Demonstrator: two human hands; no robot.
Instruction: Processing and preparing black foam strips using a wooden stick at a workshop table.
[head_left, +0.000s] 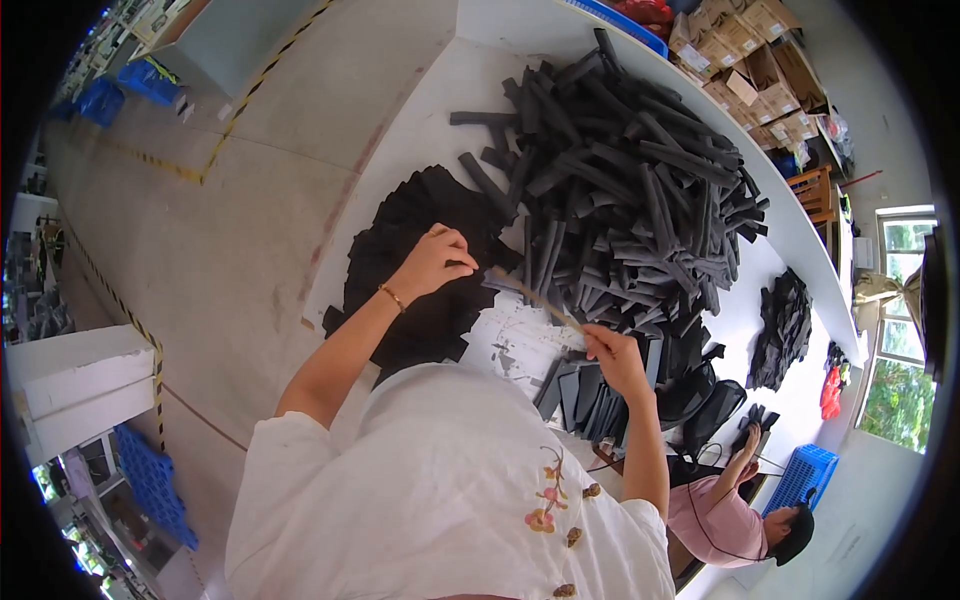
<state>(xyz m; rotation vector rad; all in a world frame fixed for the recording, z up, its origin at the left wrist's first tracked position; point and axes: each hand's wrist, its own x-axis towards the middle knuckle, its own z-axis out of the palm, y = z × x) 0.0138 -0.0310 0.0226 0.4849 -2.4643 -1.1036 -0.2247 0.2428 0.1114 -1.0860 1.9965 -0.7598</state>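
Observation:
My left hand (437,262) rests with curled fingers on a heap of flat black fabric pieces (420,260) at the table's left edge, pinching one piece near the end of a thin stick. My right hand (612,352) grips that thin wooden stick (535,297), which slants up and left toward my left hand. Under the stick lies a white sheet smeared with dark marks (515,345). A big pile of dark grey foam strips (625,190) fills the white table (420,120) beyond both hands. More dark strips (590,395) lie stacked below my right hand.
Another person in a pink top (725,520) works at the lower right, one hand near small black pieces (755,420). A smaller black heap (782,330), a blue crate (805,475), cardboard boxes (745,50) and a concrete floor with striped tape (180,250) surround the table.

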